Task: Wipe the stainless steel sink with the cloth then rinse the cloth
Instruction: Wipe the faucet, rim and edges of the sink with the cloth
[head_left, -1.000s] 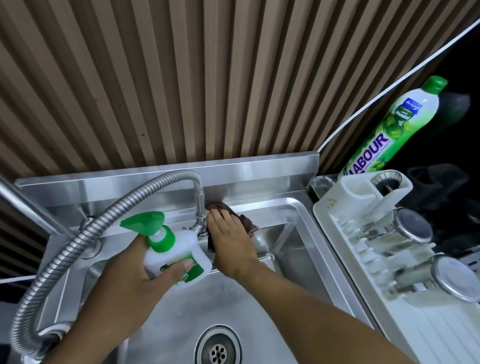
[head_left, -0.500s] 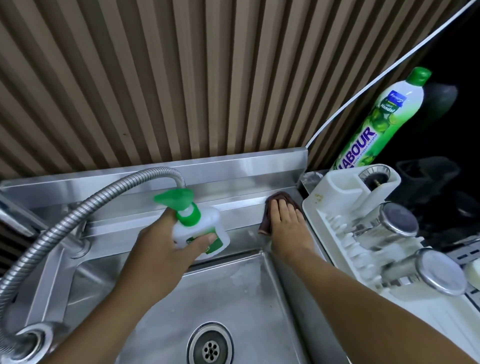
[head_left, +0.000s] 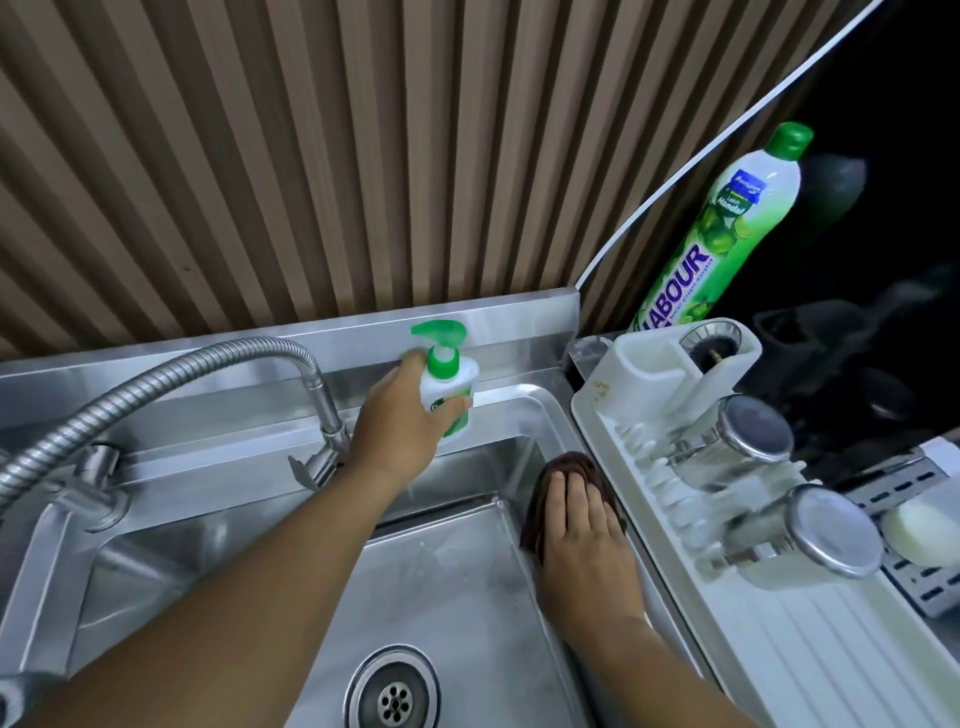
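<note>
The brown cloth (head_left: 569, 461) lies on the right rim of the sink (head_left: 457, 587), just beside the white dish rack (head_left: 779, 654). The right hand (head_left: 582, 540) presses it flat with straight fingers. With uneven pressure it may bunch or slide into the basin, or the fingers may knock the rack. The left hand (head_left: 400, 431) grips a pump bottle (head_left: 449, 395) at the back ledge, and wet steel could let it tip once released. Half a second ago the cloth sat at the rear right corner. It is now nearer the person, and the bottle is further right.
</note>
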